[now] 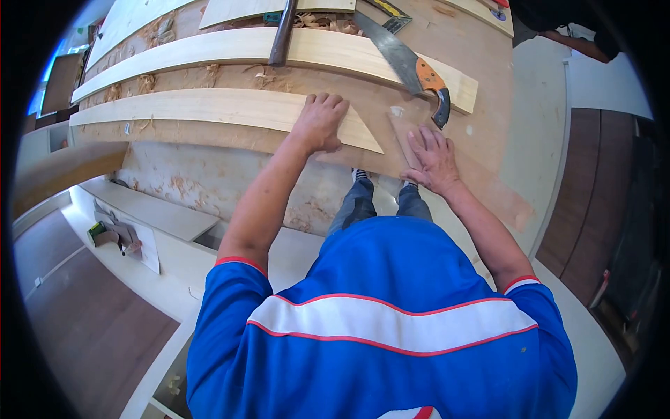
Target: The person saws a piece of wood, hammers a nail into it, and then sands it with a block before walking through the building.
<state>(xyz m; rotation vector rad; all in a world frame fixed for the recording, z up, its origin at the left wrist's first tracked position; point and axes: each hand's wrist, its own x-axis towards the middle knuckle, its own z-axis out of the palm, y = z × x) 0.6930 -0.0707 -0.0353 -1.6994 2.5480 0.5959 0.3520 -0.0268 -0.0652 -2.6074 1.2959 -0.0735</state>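
Note:
A long pale wooden board with a slanted right end lies along the near edge of the work surface. My left hand is closed over that board near its slanted end, fingers on top and the thumb side at the near edge. To the right, my right hand has its thumb and fingers against a small tapered wood offcut, which lies apart from the board's end. A handsaw with an orange and black handle rests just beyond, partly on a second long board.
A dark hammer-like handle crosses the second board. Behind it are a square, wood shavings and more boards. Another person's arm shows at upper right. A green-and-black tool lies on a lower white surface at left.

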